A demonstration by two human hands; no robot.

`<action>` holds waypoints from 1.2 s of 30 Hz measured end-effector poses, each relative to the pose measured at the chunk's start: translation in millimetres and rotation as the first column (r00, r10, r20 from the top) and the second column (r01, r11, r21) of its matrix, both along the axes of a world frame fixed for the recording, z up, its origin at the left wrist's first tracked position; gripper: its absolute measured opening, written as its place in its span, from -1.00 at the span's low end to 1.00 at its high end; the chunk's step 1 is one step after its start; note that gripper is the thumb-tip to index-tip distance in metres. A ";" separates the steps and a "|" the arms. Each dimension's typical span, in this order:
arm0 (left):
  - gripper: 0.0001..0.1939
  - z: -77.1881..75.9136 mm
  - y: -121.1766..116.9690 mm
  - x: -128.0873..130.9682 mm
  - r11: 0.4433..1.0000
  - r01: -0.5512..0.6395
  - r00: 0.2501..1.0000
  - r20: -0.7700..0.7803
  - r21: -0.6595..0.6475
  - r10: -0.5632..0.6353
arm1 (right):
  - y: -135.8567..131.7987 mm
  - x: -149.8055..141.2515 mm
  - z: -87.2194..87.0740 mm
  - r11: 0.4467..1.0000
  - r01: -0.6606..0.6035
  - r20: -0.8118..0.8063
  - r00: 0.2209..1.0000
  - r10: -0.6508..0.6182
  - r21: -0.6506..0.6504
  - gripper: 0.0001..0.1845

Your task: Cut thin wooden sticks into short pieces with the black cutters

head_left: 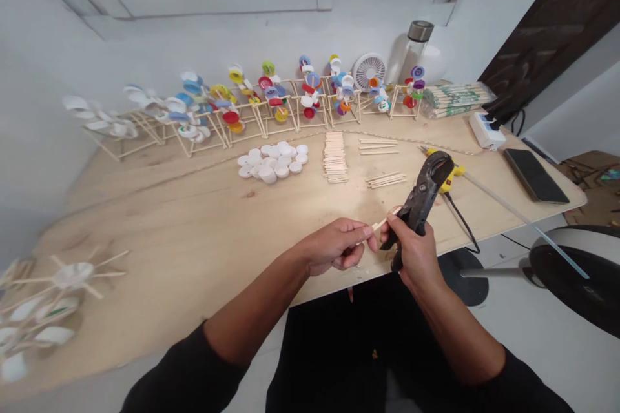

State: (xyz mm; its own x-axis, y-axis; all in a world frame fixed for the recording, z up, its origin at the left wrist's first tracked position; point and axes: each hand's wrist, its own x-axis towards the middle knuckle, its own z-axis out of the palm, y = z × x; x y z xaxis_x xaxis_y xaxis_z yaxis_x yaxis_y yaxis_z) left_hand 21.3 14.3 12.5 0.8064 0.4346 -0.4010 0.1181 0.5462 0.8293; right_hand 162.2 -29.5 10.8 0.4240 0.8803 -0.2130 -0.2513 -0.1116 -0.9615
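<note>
Near the front edge of the table, my left hand [346, 245] pinches the end of a short wooden stick [382, 222]. My right hand [417, 246] is wrapped round a black hand cutter [422, 187], its head pointing up and away from me. The thumb and finger of that same hand also steady the stick's other end. Beyond my hands lie a stack of short wooden sticks [335, 158], a few longer sticks [386, 179] and a pile of white bottle caps [274, 160].
Stick-framed models with coloured caps [276, 97] line the back. A yellow glue gun [453, 177], phone [535, 174], power strip [487, 130], small fan [369, 71] and bottle [414, 51] are to the right. A cap wheel with stick spokes [73, 276] lies left.
</note>
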 end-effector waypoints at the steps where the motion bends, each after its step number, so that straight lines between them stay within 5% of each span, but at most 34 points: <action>1: -0.69 -0.3 0.2 0.1 1.000 0.001 1.000 0.001 0.003 -0.001 | 0.0 0.1 -0.1 1.000 -0.003 -0.002 1.000 0.003 0.003 -0.84; 9: -0.70 -2.2 -4.1 1.1 0.991 -0.040 0.999 -0.029 0.130 0.044 | -1.0 -0.3 0.4 0.999 -0.031 -0.015 0.999 0.031 -0.010 -0.82; 16: -0.69 9.0 -5.1 -8.5 0.958 -0.094 0.991 -0.070 0.271 0.117 | -20.7 12.9 10.6 0.980 -0.191 0.021 0.981 0.192 -0.052 -0.75; 23: -0.68 23.0 -3.9 -22.7 0.916 -0.141 0.980 -0.079 0.376 0.183 | -65.8 27.6 13.7 0.821 -0.486 0.183 0.815 0.549 -0.298 -0.74; 27: -0.69 31.9 -4.6 -26.0 0.902 -0.126 0.983 -0.072 0.413 0.170 | -80.4 27.1 4.4 0.759 -0.538 0.190 0.756 0.627 -0.366 -0.74; 36: -0.68 37.6 -9.6 -22.1 0.899 0.013 0.992 -0.120 0.439 0.044 | -83.2 16.8 -7.0 0.733 -0.570 0.264 0.693 0.671 -0.370 -0.78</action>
